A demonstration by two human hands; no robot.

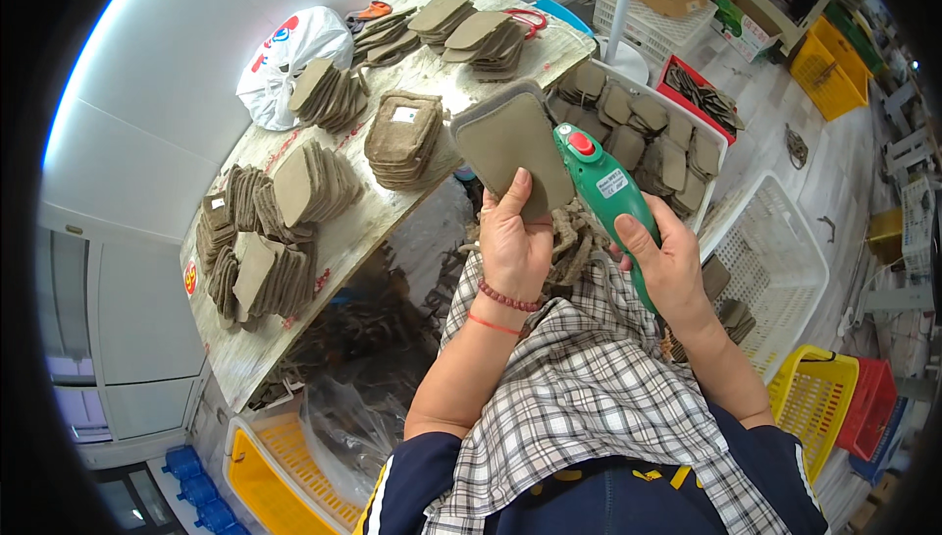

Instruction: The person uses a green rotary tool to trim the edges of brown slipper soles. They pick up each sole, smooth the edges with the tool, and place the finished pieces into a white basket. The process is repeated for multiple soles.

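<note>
In my left hand (514,245) is a flat olive-brown fabric pad (518,147) with rounded corners, the thumb pressed on its face and the fingers behind it. A grey layer shows along the pad's upper edge. My right hand (669,258) is wrapped round a green electric cutter (601,180) with a red button and a white label. The cutter's head lies at the pad's right edge; no blade can be made out. Below the pad, tangled brown strips (569,245) lie on my checked apron (579,378).
Stacks of similar pads (312,187) stand on the worn table (343,240) at left, beside a white plastic bag (294,64). A white bin (711,108) of pads stands ahead right. Nearby are a white basket (785,260), a yellow basket (819,388) and an orange-yellow crate (257,486).
</note>
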